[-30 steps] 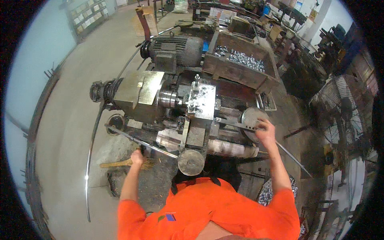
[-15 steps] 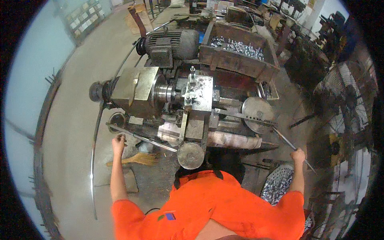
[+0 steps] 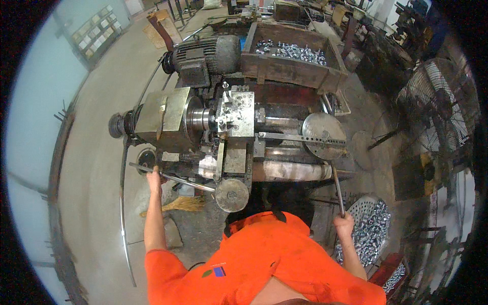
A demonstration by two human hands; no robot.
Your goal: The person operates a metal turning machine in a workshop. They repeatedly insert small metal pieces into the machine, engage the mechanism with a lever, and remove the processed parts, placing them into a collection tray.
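A small lathe stands before me, its chuck point(image 3: 202, 119) close to a steel tool block point(image 3: 238, 114) on the slide. My left hand point(image 3: 154, 179) is closed on a metal lever point(image 3: 185, 182), near its outer end. That lever runs to a round steel disc point(image 3: 232, 195) at the front of the slide. My right hand point(image 3: 343, 224) grips the lower end of another lever rod point(image 3: 338, 192). This one hangs below a larger disc point(image 3: 324, 135), which a perforated flat bar point(image 3: 284, 137) links to the slide. Any workpiece in the chuck is too small to make out.
Behind the lathe are a motor point(image 3: 206, 58) and a wooden box point(image 3: 295, 69) of small metal parts. A perforated basket point(image 3: 362, 208) of shiny parts sits beside my right arm. A broom point(image 3: 184, 204) lies at left, and a fan point(image 3: 436, 104) stands at right.
My right hand has swung its lever left and toward me. The tool block has moved left, closer to the chuck. My left hand has come up onto its lever. The view has shifted slightly.
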